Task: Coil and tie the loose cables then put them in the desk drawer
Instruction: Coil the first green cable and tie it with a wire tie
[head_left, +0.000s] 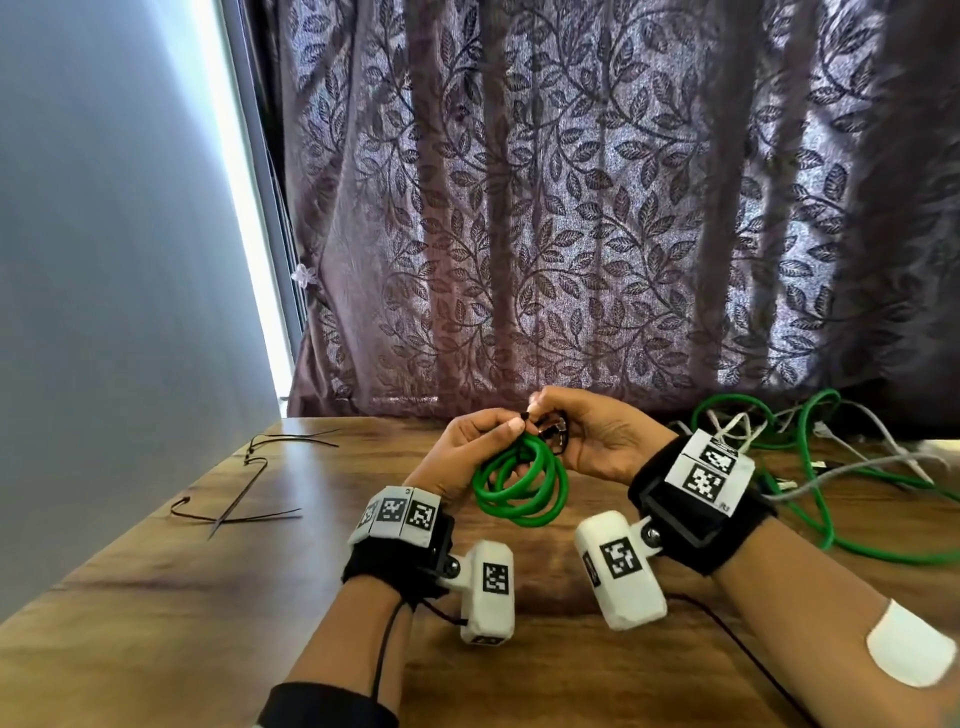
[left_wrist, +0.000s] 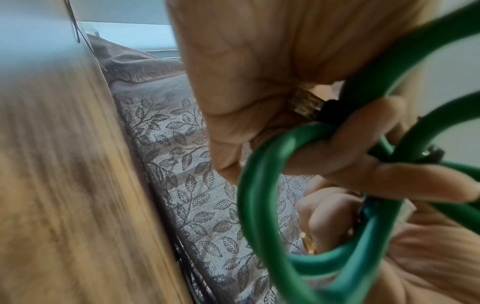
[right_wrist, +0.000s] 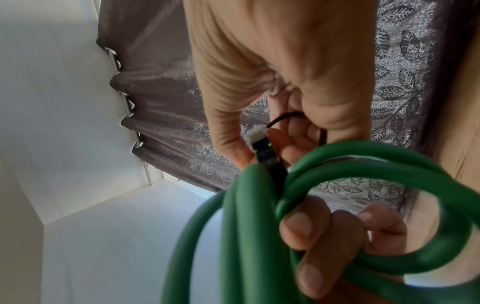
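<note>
I hold a coiled green cable (head_left: 519, 491) (left_wrist: 259, 185) (right_wrist: 246, 226) just above the wooden desk (head_left: 156, 597). My left hand (head_left: 467, 452) (left_wrist: 246, 82) grips the coil, with its fingers (right_wrist: 319, 236) curled through the loops. My right hand (head_left: 597, 441) (right_wrist: 259, 61) meets it at the top of the coil and pinches a black cable tie (head_left: 525, 415) (right_wrist: 267, 152) between thumb and fingers. A thin black strap loops behind those fingers. How far the tie goes round the coil is hidden by the hands.
A tangle of loose green cable (head_left: 810, 457) and white cable (head_left: 857, 462) lies at the desk's back right. Spare black cable ties (head_left: 244, 514) lie at the left. A leaf-patterned curtain (head_left: 571, 208) hangs behind the desk, and a wall stands on the left.
</note>
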